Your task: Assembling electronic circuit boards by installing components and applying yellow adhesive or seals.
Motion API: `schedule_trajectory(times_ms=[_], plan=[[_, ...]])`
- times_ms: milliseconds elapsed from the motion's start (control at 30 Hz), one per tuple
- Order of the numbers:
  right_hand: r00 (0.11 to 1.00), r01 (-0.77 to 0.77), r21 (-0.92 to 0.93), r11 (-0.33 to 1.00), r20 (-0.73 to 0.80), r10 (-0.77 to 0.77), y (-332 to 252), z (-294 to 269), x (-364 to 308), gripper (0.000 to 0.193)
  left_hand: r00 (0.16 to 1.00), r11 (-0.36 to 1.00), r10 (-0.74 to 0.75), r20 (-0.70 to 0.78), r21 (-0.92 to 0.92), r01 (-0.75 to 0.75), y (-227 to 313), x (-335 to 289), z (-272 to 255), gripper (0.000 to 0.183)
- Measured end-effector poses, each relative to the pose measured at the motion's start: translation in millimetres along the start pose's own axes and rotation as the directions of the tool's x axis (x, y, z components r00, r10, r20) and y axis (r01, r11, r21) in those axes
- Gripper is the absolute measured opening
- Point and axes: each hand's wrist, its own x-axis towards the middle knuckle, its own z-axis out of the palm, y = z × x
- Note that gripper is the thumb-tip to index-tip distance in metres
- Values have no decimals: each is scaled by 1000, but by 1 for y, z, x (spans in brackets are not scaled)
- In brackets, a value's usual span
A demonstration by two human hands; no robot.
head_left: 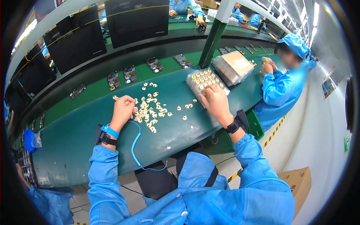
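On the green bench lies a loose pile of small, cream, curved pieces [148, 108]. My left hand [123, 109] is at the pile's left edge, thumb and fingers pinched together; whatever is between them is too small to make out. My right hand [216, 102] reaches over a clear plastic tray [193, 85] holding rows of round, yellowish parts [203, 79]. Its fingers are curled down at the near side of the tray, and their tips are partly hidden. A blue wrist strap [111, 131] with a coiled cord [133, 146] is around my left wrist.
Beside the tray stands a stack of clear trays topped with cardboard [234, 64]. Circuit boards [130, 74] line the green strip behind the bench, near a green post [212, 43]. A co-worker in blue [283, 88] works at the right. A green bin [256, 125] sits below the bench edge.
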Motion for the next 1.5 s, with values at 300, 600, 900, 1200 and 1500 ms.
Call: schedule_trajectory(times_ms=[300,600,900,1200,1500], plan=[[998,21,85,996,-53,-17,-8,11,2,12,994,993,108,-17,40,-107,-7,-2,-1,11],[1000,26,55,998,-5,-26,4,12,11,20,985,985,173,-9,22,-173,-15,-3,-4,13],[956,-4,-77,997,293,26,1,-6,7,8,969,966,248,-19,80,-246,-29,8,2,11],[990,123,-154,980,82,-112,8,-6,10,23,966,962,259,-24,101,-255,-33,9,0,13],[974,166,-188,968,183,-132,8,-5,0,16,974,970,211,-81,142,-198,-27,8,1,14]])
